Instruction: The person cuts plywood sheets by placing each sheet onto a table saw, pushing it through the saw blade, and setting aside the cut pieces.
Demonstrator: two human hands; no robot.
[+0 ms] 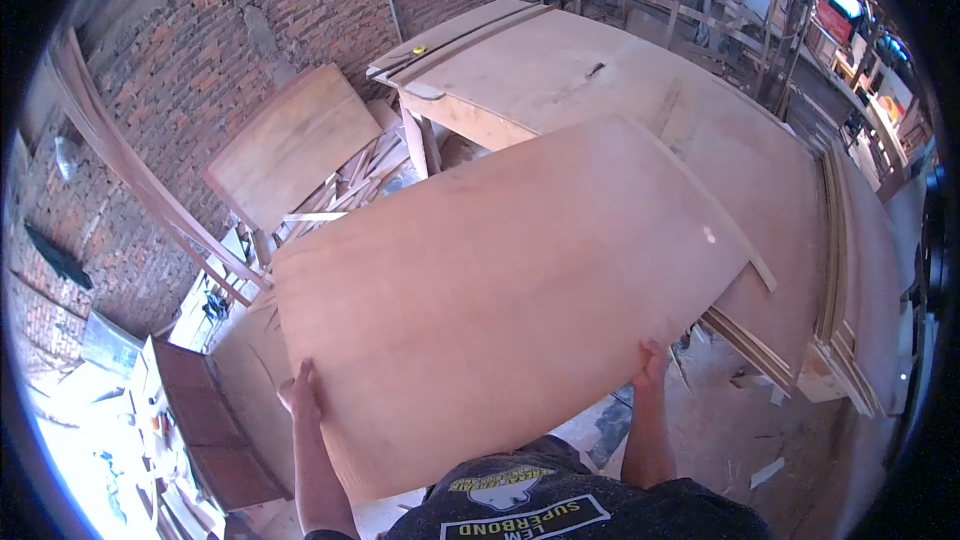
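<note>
A large plywood sheet (480,280) spans the middle of the view, held in front of my body. My left hand (302,392) grips its left edge, thumb up along the side and the fingers partly hidden behind. On the near right edge, my right hand (650,364) has hold of the same sheet, its fingers mostly out of sight underneath. The far right part of the sheet overlaps a wide wooden worktable (560,50) in this view. Along the sheet's right end a thin wooden strip (715,205) shows on the worktable.
A yellow tape measure (419,51) and a small dark tool (595,70) lie on the worktable. Another panel (295,145) leans at the brick wall (190,70), beside scrap strips (365,175). Stacked boards (830,250) stand at right; a brown cabinet (215,420) is at lower left.
</note>
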